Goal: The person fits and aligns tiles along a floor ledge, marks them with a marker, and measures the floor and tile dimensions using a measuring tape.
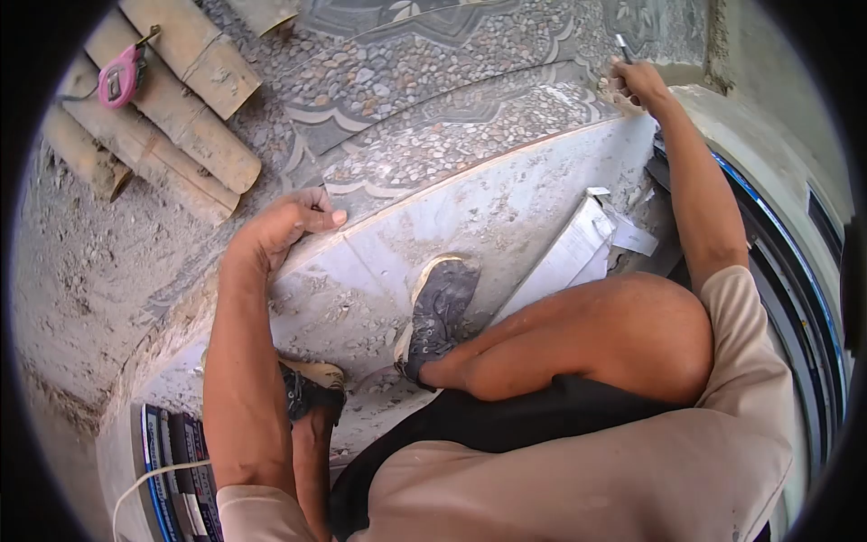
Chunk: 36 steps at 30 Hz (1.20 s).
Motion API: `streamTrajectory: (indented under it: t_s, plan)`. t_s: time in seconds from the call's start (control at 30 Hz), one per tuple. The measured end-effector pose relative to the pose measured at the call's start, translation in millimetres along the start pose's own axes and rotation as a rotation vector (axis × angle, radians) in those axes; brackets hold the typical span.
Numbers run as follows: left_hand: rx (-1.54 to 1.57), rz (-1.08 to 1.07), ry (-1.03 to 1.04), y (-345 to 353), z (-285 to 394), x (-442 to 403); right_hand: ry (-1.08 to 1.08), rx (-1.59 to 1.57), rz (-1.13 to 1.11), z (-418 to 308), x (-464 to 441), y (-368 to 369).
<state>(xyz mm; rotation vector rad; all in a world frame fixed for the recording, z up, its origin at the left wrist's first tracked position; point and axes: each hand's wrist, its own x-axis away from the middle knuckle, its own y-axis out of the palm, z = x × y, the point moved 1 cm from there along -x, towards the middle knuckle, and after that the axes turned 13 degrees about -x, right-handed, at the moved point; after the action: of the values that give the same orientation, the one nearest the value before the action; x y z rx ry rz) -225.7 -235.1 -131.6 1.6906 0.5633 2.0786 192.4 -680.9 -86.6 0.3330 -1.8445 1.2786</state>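
Left hand (287, 221): in the head view, I am resting it at the near-left corner of the tile, thumb reaching rightward along the edge and fingers curling beside it; whether they are pinching the tile or just lying on it, I cannot tell.
Tile: the long grey tile printed with pebbles and pale scrolls (433, 149) is lying just beyond the curved, dusty pale step (488, 190), starting at my left thumb and spreading forward and right.
Long axis: it is running slantwise, from near-left at my left hand to far-right, close to my right hand (643, 83), with its near edge following the curve of the step.
Nearer hand: my left is touching the tile's left end; my right is hovering by its far-right end, farther from my body.
Right hand: I am closing its fingers around a slim dark tool with a pale tip (623, 48), the tip pointing forward and slightly left, away from me; its lower part is hiding in my grip.
Tape measure: the round pink-and-grey tape measure (117, 83) is lying forward and left of my left hand, well apart from it, on the dusty tan bamboo-like lengths (181, 135); my left is the nearer hand.
Between my hands: the tile's near edge is stretching across, above my dark, dusty shoe (447, 298) on the step.
Right side: a white, flat-sided strip (564, 244) is slanting between my knee and the step's edge, apart from both hands.
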Motion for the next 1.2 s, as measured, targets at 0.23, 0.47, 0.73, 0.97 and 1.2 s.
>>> streamTrajectory:
  t_s: [0.23,0.47,0.73,0.97,1.2]
  plan:
    - [-0.06,0.05,-0.004,2.0,-3.9,2.3,-0.231,-0.221,0.277,13.3,7.1,-34.4]
    - [0.036,0.028,0.026,11.5,8.6,0.7,-0.329,-0.721,0.225,25.5,62.2,-43.1]
    - [-0.027,0.068,-0.007,6.3,5.3,2.9,-0.264,-0.75,0.171,52.1,104.8,-30.7]
    - [-0.263,0.339,-0.087,22.6,30.0,22.7,-0.399,-0.88,0.166,44.4,129.7,-18.2]
    - [-0.535,0.284,0.291,34.7,38.5,14.8,-0.477,-0.854,-0.169,16.0,181.8,51.0]
